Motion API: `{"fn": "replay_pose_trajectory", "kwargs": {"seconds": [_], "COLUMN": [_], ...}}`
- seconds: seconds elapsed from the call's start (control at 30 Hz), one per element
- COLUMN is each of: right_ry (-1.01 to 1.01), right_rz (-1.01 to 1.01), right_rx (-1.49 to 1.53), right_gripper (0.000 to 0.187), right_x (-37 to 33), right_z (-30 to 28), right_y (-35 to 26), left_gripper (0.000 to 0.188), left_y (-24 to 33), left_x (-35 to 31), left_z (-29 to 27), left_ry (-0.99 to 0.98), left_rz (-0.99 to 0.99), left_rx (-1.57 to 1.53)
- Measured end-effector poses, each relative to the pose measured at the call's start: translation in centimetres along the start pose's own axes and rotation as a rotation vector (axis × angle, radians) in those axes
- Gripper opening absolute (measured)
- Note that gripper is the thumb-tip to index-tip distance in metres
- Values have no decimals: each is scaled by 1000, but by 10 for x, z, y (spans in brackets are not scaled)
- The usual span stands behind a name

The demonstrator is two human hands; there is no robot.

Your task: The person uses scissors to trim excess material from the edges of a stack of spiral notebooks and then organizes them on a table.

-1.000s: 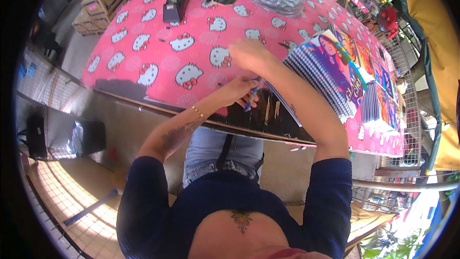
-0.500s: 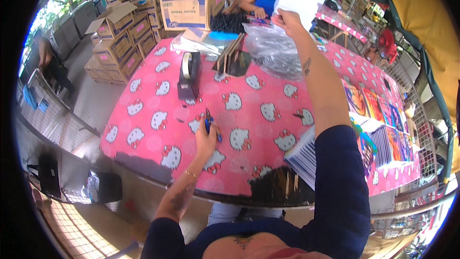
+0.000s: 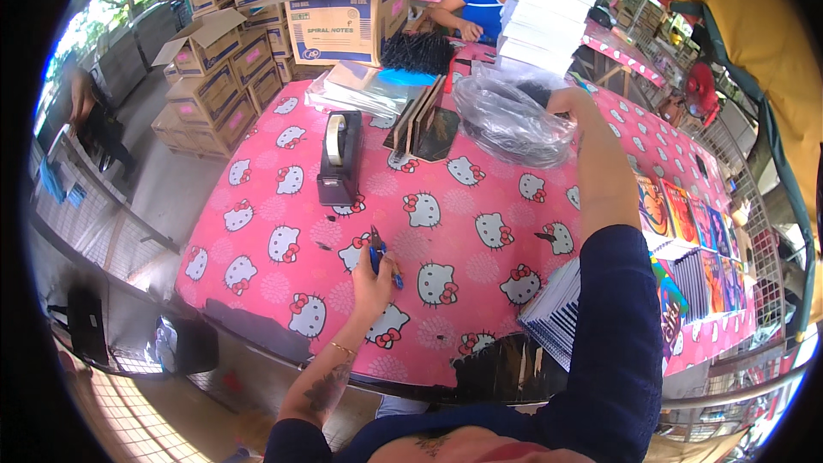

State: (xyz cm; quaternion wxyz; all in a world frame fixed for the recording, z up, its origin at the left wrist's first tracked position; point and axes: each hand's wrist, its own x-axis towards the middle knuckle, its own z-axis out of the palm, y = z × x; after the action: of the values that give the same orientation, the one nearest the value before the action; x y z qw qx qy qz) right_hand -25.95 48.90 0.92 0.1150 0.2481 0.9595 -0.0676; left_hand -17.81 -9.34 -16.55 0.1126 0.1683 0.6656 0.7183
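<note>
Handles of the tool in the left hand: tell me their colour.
The handles are blue, as the head view shows.

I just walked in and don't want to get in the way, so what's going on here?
Someone is standing at a pink table, holding a blue-handled hand tool in the left hand. Their right hand is at a clear plastic bag; whether it grips anything is unclear. Spiral notebooks are stacked by the right arm, and a tape dispenser sits ahead of the tool. Another person is beyond the table.
</note>
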Motion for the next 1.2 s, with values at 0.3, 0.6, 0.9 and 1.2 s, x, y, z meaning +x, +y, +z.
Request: {"fn": "replay_pose_trajectory", "kwargs": {"seconds": [0.3,0.6,0.9,1.2], "right_ry": [485,396,41,32], "right_rz": [215,58,-578,-772], "right_rx": [388,904,278,224], "right_gripper": [63,68,57,56], "right_x": [-21,-97,-328,-471], "right_z": [-27,-59,-61,49], "right_y": [3,-35,-127,-116], "left_gripper": [14,16,22,40], "left_y": [9,10,-17,113], "left_x": [2,0,-1,-115], "left_z": [5,7,-16,96], "left_ry": [-27,-26,80,-595], "left_rz": [-4,37,0,-182], "left_rx": [-7,-43,-122,-302]}}
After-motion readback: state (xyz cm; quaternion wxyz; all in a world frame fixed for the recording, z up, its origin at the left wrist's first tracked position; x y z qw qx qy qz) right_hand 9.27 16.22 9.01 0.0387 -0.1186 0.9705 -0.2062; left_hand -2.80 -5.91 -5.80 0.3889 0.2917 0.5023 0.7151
